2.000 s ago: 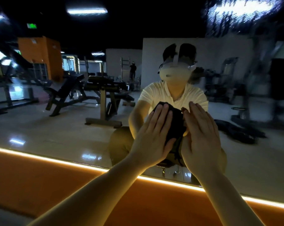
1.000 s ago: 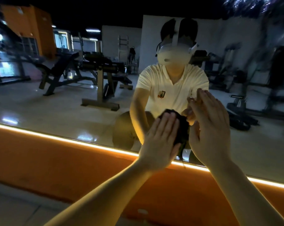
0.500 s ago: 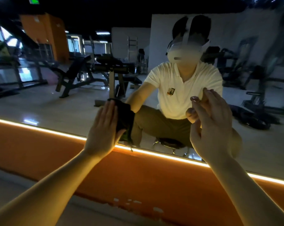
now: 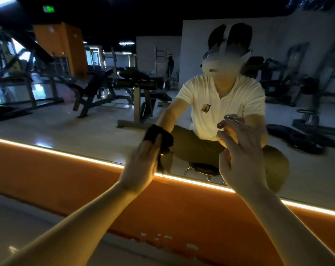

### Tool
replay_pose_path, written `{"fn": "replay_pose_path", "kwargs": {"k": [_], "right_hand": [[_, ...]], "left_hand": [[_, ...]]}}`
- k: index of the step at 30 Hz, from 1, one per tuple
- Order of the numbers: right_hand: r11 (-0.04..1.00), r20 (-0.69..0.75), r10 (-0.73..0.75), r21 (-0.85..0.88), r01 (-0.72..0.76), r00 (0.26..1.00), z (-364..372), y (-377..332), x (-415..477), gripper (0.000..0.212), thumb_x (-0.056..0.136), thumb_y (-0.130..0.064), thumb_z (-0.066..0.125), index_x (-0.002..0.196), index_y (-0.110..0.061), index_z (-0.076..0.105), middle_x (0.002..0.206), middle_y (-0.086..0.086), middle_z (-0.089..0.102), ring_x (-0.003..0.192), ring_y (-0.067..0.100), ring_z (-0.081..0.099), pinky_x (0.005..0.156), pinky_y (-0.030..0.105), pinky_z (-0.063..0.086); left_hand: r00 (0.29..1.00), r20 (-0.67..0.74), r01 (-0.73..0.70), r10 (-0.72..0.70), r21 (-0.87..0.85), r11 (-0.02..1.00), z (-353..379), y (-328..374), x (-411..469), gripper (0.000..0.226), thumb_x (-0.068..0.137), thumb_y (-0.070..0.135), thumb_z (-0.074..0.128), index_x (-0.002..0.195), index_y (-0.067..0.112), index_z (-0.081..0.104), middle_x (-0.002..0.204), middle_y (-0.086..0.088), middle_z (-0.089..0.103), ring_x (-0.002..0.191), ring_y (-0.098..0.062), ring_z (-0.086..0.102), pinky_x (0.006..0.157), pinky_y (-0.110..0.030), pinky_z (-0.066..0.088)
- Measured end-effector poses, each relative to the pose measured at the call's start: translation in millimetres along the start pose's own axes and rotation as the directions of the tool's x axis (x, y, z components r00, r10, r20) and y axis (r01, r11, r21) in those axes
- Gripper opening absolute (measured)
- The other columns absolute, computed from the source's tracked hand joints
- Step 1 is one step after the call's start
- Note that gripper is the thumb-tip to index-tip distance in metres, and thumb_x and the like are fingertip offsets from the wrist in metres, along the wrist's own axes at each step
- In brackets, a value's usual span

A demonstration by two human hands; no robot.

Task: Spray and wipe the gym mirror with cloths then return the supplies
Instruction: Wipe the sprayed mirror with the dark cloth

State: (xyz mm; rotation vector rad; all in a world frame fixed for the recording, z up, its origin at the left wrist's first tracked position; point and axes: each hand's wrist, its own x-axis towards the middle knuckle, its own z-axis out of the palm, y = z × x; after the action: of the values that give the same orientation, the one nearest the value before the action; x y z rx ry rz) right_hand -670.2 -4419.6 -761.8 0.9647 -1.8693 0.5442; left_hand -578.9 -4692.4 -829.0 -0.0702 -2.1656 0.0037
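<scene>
The mirror (image 4: 70, 120) reflects the wearer's shirt (image 4: 226, 100), a pale cream polo with a soft collar and short sleeves (image 4: 187, 91) that end above the elbows. On the shirt's left chest sits a small square badge (image 4: 206, 108) in red, green and dark tones; its design is too small to read. Above the shirt is a white headset (image 4: 220, 64), with a white strap (image 4: 227, 35) running up over the head. Below the shirt are olive-brown trousers (image 4: 195, 146). Both forearms (image 4: 109, 208) are bare.
</scene>
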Motion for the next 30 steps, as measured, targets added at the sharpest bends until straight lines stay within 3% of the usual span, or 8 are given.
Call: {"fn": "replay_pose_path", "kwargs": {"k": [3, 7, 12, 15, 18, 22, 26, 30], "right_hand": [[1.0, 0.023, 0.018, -0.006, -0.018, 1.0, 1, -2, -1, 0.043, 0.09, -0.015, 0.044, 0.123, -0.003, 0.069, 0.147, 0.018, 0.051, 0.144, 0.033, 0.041, 0.118, 0.055, 0.033], [1.0, 0.009, 0.027, -0.008, -0.027, 1.0, 2, -3, 3, 0.042, 0.089, -0.016, 0.044, 0.12, -0.004, 0.07, 0.146, 0.017, 0.052, 0.144, 0.032, 0.042, 0.124, 0.047, 0.025], [1.0, -0.028, 0.02, -0.011, -0.02, 0.999, 5, -6, 4, 0.038, 0.088, -0.013, 0.048, 0.117, -0.003, 0.071, 0.143, 0.018, 0.055, 0.14, 0.034, 0.044, 0.119, 0.051, 0.031], [1.0, -0.03, 0.02, -0.015, -0.02, 0.999, 6, -7, 4, 0.037, 0.088, -0.013, 0.048, 0.116, -0.003, 0.071, 0.142, 0.019, 0.055, 0.139, 0.034, 0.043, 0.114, 0.057, 0.035], [1.0, -0.029, 0.027, -0.011, -0.027, 0.999, 7, -8, 3, 0.037, 0.088, -0.013, 0.047, 0.116, -0.004, 0.071, 0.143, 0.018, 0.055, 0.14, 0.033, 0.043, 0.115, 0.056, 0.034], [1.0, -0.03, 0.03, 0.0, -0.03, 0.999, 7, -8, 2, 0.039, 0.088, -0.013, 0.047, 0.117, -0.004, 0.071, 0.143, 0.018, 0.054, 0.139, 0.033, 0.043, 0.115, 0.054, 0.034], [0.999, -0.018, 0.035, 0.016, -0.034, 0.999, 6, -6, 2, 0.041, 0.09, -0.016, 0.044, 0.119, -0.005, 0.071, 0.143, 0.018, 0.055, 0.139, 0.033, 0.043, 0.113, 0.058, 0.036], [0.999, -0.005, 0.038, 0.023, -0.038, 0.999, 3, -5, 0, 0.043, 0.091, -0.019, 0.042, 0.12, -0.005, 0.071, 0.142, 0.017, 0.056, 0.138, 0.032, 0.045, 0.115, 0.055, 0.036]], "left_hand": [[0.99, 0.073, -0.115, 0.121, -0.082, 0.99, 7, 36, 3, 0.07, 0.086, 0.003, 0.078, 0.148, 0.007, 0.044, 0.13, -0.017, 0.064, 0.11, -0.028, 0.07, 0.087, -0.038, 0.064], [0.984, 0.1, -0.143, 0.151, -0.081, 0.986, 0, 27, -3, 0.045, 0.085, 0.004, 0.079, 0.125, 0.009, 0.059, 0.124, -0.011, 0.067, 0.108, -0.024, 0.072, 0.087, -0.031, 0.063], [0.994, 0.031, 0.107, -0.105, -0.05, 0.993, -24, -22, -19, 0.025, 0.084, -0.002, 0.071, 0.106, 0.01, 0.072, 0.106, -0.006, 0.072, 0.094, -0.016, 0.068, 0.083, -0.022, 0.053], [0.939, 0.067, 0.33, -0.338, 0.108, 0.938, -37, -55, -37, 0.025, 0.078, -0.005, 0.076, 0.098, 0.011, 0.074, 0.095, -0.008, 0.075, 0.078, -0.029, 0.072, 0.063, -0.035, 0.056], [0.895, 0.073, 0.422, -0.44, 0.179, 0.889, -41, -74, -48, 0.02, 0.08, -0.003, 0.079, 0.094, 0.011, 0.075, 0.087, -0.004, 0.076, 0.068, -0.025, 0.072, 0.057, -0.024, 0.046], [0.916, 0.085, 0.378, -0.392, 0.144, 0.914, -37, -59, -45, 0.019, 0.076, -0.003, 0.083, 0.077, 0.014, 0.073, 0.069, 0.003, 0.07, 0.054, -0.008, 0.049, 0.056, -0.009, 0.027], [0.912, 0.165, 0.36, -0.375, 0.11, 0.926, -27, -45, -48, 0.019, 0.074, -0.003, 0.085, 0.076, 0.012, 0.074, 0.069, 0.003, 0.071, 0.059, -0.018, 0.066, 0.061, -0.026, 0.051], [0.926, 0.212, 0.293, -0.312, 0.118, 0.949, -28, -30, -42, 0.021, 0.073, -0.002, 0.087, 0.073, 0.012, 0.072, 0.069, 0.002, 0.07, 0.062, -0.021, 0.068, 0.063, -0.028, 0.051]]}}
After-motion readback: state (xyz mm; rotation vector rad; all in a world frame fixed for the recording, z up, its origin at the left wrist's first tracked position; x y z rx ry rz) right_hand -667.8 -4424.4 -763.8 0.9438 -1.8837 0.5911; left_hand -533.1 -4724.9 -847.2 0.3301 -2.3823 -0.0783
